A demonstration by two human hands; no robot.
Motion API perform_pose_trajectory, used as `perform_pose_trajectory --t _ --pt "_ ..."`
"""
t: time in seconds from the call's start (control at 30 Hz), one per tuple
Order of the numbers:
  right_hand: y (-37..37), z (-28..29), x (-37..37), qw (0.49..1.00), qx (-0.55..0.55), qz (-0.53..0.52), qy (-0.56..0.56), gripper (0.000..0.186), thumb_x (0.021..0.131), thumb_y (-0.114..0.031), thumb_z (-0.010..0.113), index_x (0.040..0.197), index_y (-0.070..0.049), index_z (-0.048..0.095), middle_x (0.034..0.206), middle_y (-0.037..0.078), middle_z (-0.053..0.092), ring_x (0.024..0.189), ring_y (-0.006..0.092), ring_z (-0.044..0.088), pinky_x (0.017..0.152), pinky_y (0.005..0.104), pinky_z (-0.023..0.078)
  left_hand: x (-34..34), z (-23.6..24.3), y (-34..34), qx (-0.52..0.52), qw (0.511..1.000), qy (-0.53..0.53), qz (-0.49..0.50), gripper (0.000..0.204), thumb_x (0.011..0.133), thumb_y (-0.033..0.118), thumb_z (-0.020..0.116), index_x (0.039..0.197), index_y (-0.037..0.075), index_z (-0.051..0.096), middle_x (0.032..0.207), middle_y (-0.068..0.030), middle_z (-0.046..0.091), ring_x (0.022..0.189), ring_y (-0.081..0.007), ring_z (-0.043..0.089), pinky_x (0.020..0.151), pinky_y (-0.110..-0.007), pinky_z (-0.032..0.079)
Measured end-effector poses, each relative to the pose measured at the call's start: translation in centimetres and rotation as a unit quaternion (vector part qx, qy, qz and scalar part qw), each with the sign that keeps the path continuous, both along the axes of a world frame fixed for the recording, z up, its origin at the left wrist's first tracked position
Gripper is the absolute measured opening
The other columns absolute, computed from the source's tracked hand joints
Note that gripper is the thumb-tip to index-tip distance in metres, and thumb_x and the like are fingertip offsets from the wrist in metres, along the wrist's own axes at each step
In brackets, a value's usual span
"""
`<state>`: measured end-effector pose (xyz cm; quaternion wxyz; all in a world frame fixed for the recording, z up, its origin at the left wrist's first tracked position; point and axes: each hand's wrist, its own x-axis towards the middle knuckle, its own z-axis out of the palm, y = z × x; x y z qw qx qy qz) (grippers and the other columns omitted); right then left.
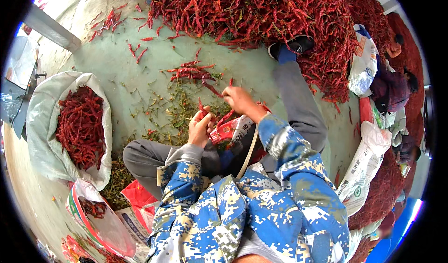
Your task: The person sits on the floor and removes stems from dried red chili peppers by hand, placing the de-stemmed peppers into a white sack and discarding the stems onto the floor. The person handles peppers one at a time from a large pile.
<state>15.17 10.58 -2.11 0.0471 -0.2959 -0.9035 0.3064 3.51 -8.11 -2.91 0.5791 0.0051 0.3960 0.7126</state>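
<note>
My left hand (199, 128) is closed around a dried red chili pepper (201, 106), whose end sticks up past the fingers. My right hand (239, 99) reaches forward beside it, fingers bent together at a red chili pepper (213, 89) on the near side of a small pile of chilies (189, 71). Another chili tip (231, 82) shows just beyond those fingers. Green-brown stems and scraps (172, 109) lie scattered on the floor ahead of my left hand. Below my hands, a red and white printed bag (228, 131) lies between my legs, partly hidden by my right forearm.
A large heap of dried chilies (252, 10) spreads across the far side, against my right shoe (298, 44). An open white sack (42, 123) of chilies stands at left, a smaller bag (100, 221) below it. White sacks (366, 169) and other people (396, 88) are at right.
</note>
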Motion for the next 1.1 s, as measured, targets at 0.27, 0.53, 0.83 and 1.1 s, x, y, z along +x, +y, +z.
perform_pose_trajectory --t 0.27,0.53,0.83,1.1 --pt "-5.9 2.2 5.0 0.993 -0.074 -0.052 0.073 0.016 0.085 -0.015 0.061 0.094 -0.004 0.065 0.093 0.018 0.068 0.090 0.0360 0.066 0.079 0.0444 0.052 2.0 0.8 -0.6 0.047 0.980 0.173 -0.089 0.005 0.090 0.005 0.066 0.095 0.006 0.065 0.073 0.0068 0.055 0.057 -0.0022 0.044 0.051 -0.019 0.035" --pt "7.0 -4.8 0.6 0.963 -0.037 -0.255 0.074 0.028 0.086 -0.026 0.065 0.099 -0.001 0.068 0.089 0.017 0.070 0.075 0.0275 0.068 0.070 0.0394 0.053 0.8 0.7 -0.7 0.022 0.998 0.039 -0.042 0.003 0.091 0.007 0.062 0.093 0.005 0.062 0.079 0.0011 0.059 0.056 -0.0044 0.046 0.048 -0.019 0.033" --pt "9.3 -5.0 -2.0 0.980 -0.009 -0.187 -0.065 0.035 0.082 -0.038 0.069 0.085 -0.003 0.068 0.079 0.019 0.068 0.073 0.0320 0.067 0.069 0.0436 0.051 0.2 -0.4 0.8 -0.024 0.998 0.046 -0.033 0.022 0.086 0.005 0.064 0.108 0.007 0.062 0.083 0.0021 0.062 0.059 -0.0026 0.046 0.048 -0.018 0.032" --pt "-2.5 2.1 3.7 0.886 -0.403 -0.161 0.165 0.026 0.092 -0.027 0.065 0.098 -0.002 0.064 0.083 0.003 0.067 0.070 0.0097 0.059 0.065 0.0279 0.050 1.4 1.8 0.0 0.011 0.982 0.133 -0.135 0.036 0.088 0.011 0.072 0.121 0.003 0.062 0.090 0.0017 0.065 0.071 -0.0048 0.058 0.064 -0.020 0.047"
